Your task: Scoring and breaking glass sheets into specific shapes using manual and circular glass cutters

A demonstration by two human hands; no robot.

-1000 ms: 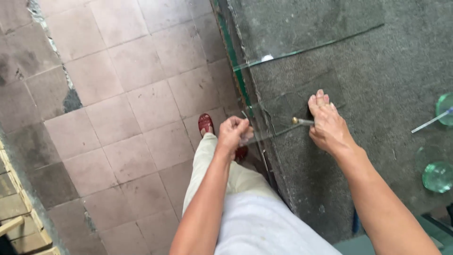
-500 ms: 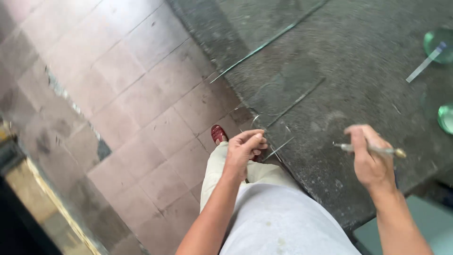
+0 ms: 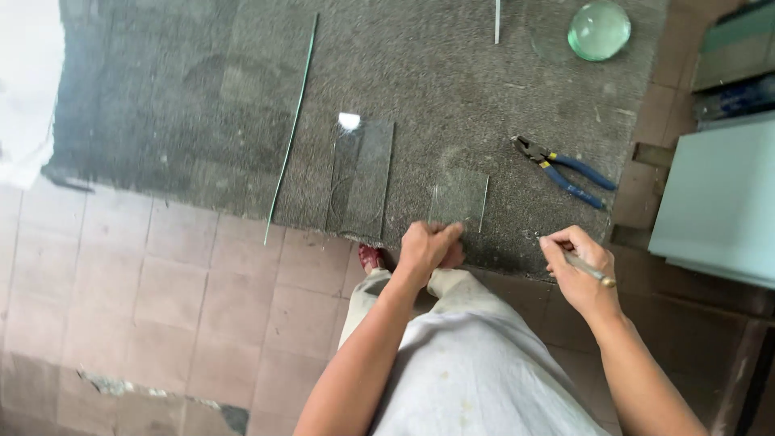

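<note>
My left hand is closed on the near edge of a small clear glass piece lying on the dark carpeted table. My right hand holds a thin pen-like glass cutter just off the table's near edge, to the right of that piece. A second, taller rectangular glass piece lies left of the small one. A long thin glass strip lies further left, overhanging the table edge.
Blue-handled pliers lie on the table to the right. A round green-tinted glass disc sits at the far edge. A pale panel stands at the right. Tiled floor is below, with my red shoe visible.
The view has swung round over the table. My right hand lifted the cutter off the glass and drew back to the near edge. My left hand stays gripping the glass at the edge.
</note>
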